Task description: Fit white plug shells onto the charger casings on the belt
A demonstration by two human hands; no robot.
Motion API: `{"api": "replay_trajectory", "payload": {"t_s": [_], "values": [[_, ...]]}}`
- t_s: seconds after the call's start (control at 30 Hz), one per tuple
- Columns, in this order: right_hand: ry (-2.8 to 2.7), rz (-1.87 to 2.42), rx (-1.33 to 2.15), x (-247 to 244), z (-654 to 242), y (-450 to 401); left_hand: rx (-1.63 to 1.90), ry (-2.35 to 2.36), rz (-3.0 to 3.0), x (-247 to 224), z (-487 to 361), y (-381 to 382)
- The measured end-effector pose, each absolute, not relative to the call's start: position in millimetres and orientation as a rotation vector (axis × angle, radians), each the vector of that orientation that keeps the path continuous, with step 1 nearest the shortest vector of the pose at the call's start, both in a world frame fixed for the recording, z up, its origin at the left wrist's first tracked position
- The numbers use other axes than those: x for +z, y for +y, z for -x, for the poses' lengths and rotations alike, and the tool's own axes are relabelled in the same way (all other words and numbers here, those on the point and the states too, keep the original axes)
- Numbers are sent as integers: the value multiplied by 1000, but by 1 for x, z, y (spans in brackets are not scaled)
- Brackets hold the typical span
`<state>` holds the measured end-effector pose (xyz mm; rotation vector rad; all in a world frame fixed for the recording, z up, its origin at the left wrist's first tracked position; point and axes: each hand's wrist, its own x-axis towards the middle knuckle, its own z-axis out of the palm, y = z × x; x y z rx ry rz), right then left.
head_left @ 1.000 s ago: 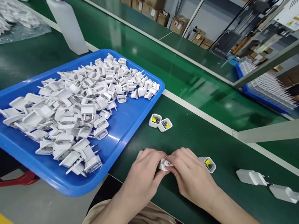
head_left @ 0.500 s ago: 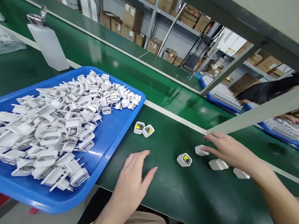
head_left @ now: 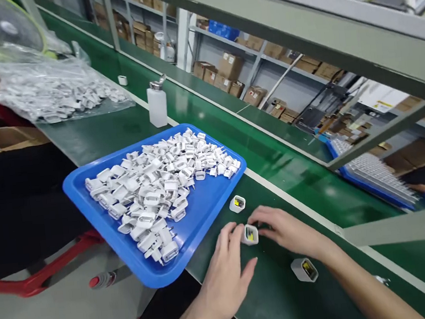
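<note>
Between my two hands, on the green table, stands a white charger housing [head_left: 250, 234] with yellow inside its open end. My left hand [head_left: 228, 268] has its fingertips at the housing's left side, thumb spread away. From the right, the fingers of my right hand [head_left: 279, 227] curve close to the same housing, parted and without a clear grip. Another open housing [head_left: 237, 203] stands just behind, by the tray. A third housing [head_left: 305, 270] lies tilted to the right, below my right forearm. White plug caps [head_left: 152, 199] with pins are heaped in the blue tray [head_left: 204, 230].
A pump bottle [head_left: 157, 104] stands behind the tray. Farther left are a plastic bag of white parts [head_left: 66, 91], a green fan [head_left: 6, 26] and a person's hand. A metal frame [head_left: 403, 226] crosses at the right, with another blue tray [head_left: 373, 184] beyond.
The view has swung left. My right hand has moved left, away from the housings on the right, to the housing beside my left hand. The two housings near the tray now stand apart.
</note>
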<state>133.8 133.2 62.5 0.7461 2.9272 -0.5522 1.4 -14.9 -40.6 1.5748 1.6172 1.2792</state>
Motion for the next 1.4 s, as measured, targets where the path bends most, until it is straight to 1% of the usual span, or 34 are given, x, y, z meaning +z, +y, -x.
{"api": "replay_trajectory", "payload": {"t_s": [0.07,0.2,0.3,0.43,0.57,0.67,0.83,0.9,1.0,1.1,1.2,1.3,1.4], "values": [[2979,-681,-583,71,-137,127,1205,1619,-1648,-37,-3,-13],[3128,-815,-596,80,-104,121,1074,1658,-1771,-32,-6,-13],[3154,-730,-658,72,-47,125,1071,1744,-1772,-34,-8,-14],[3073,-608,-475,51,28,129,1070,1813,-1806,-39,-14,-14],[3081,-514,-429,42,53,121,1079,1832,-1773,-43,-15,-13],[3117,-518,-472,53,30,115,1113,1710,-1732,-41,-9,-15],[3246,-737,-844,75,-71,99,1155,1580,-1755,-36,0,-18],[3266,-894,-873,75,-111,85,1154,1574,-1781,-36,0,-18],[3241,-1103,-792,63,-151,60,1130,1596,-1796,-38,-3,-16],[3220,-1087,-694,41,-165,42,1086,1629,-1816,-39,-5,-16],[3293,-1048,-723,25,-166,36,1108,1616,-1827,-40,-5,-17],[3227,-1215,-785,22,-165,37,1136,1632,-1812,-41,-7,-16],[3164,-1264,-726,25,-165,36,1096,1737,-1829,-40,-11,-14]]}}
